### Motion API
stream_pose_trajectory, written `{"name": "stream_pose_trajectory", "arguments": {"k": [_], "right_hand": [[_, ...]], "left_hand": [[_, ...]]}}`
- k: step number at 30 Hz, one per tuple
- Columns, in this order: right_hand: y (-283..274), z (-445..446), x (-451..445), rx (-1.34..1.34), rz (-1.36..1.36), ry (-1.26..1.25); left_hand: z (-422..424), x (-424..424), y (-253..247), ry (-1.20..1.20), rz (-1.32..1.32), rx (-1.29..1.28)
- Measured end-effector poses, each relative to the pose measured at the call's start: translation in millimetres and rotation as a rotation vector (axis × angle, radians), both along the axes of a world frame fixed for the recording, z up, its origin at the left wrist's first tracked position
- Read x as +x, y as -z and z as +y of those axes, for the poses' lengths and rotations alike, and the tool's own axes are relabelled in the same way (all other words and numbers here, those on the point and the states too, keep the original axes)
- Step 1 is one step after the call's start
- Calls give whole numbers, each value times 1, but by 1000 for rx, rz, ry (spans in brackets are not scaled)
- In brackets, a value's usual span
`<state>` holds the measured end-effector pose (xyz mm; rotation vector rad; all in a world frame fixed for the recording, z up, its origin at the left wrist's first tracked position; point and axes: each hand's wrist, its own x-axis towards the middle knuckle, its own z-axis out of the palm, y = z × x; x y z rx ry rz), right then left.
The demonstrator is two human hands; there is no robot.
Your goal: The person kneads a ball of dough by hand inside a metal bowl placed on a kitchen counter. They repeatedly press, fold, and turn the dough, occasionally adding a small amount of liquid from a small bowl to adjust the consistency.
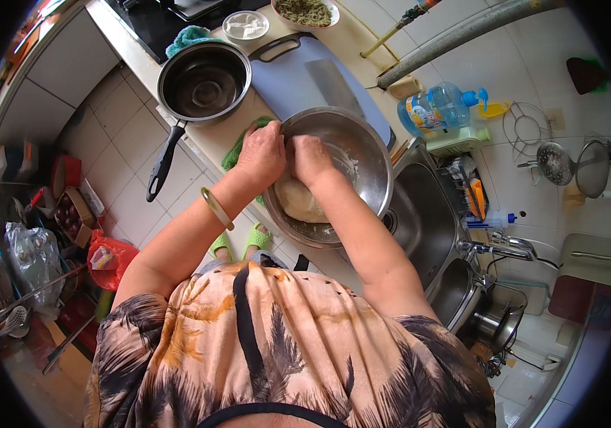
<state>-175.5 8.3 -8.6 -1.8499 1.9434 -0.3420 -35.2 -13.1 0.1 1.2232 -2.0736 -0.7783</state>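
Note:
A large steel mixing bowl (383, 176) stands between the counter and the sink edge, with a lump of dough (300, 200) and loose flour inside. My left hand (264, 148), below a bangle on the wrist, is at the bowl's rim, its fingers curled around the edge; a green cloth (236, 150) lies behind it. Inside the bowl, just above the dough, my right hand (308, 158) is bent downward beside the left one. Its fingertips are hidden, so I cannot tell whether it holds anything.
A blue cutting board (289, 80) with a cleaver (332, 83) lies behind the bowl. A dark saucepan (206, 85) stands at the left, its handle past the counter edge. Beyond are a small white bowl (245, 27) and a bowl of chopped greens (305, 13). The sink (426, 214) is at the right.

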Motion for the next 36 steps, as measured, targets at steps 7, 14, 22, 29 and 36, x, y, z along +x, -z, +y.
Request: {"name": "stream_pose_trajectory", "arguments": {"k": [7,14,22,29,36], "right_hand": [[-11,-3,-47,-33,34,109],[-2,31,-32,80,-95,-31],[-15,26,-69,2,9,136],[-23,37,-55,187,-42,-144],[-27,40,-49,287,13,-140]], "left_hand": [[-2,1,1,26,-49,-5],[-2,-4,4,15,-41,23],[-3,-3,3,27,-59,-3],[-2,-4,-3,27,-80,43],[-6,-3,-3,10,-113,37]]}}
